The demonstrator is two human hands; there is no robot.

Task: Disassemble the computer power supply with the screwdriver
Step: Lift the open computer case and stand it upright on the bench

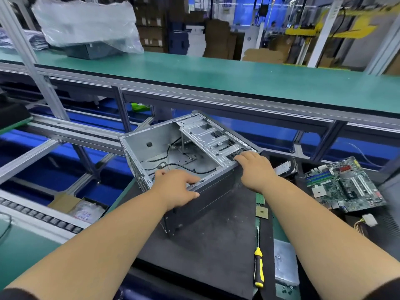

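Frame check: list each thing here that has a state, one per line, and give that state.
Grey metal computer case: open, tilted, gutted except loose black cables.
Left hand: grip on the case's near edge.
Right hand: grip on the case's right corner.
Yellow-and-black screwdriver: lying on the dark mat, untouched.
Green motherboard: removed, lying right of the case.
Silver metal box: lying flat beside the screwdriver.

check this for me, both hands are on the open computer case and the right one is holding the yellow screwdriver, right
Not quite. Both the left hand and right hand grip the open computer case, but the yellow screwdriver lies untouched on the mat, as the head view shows.
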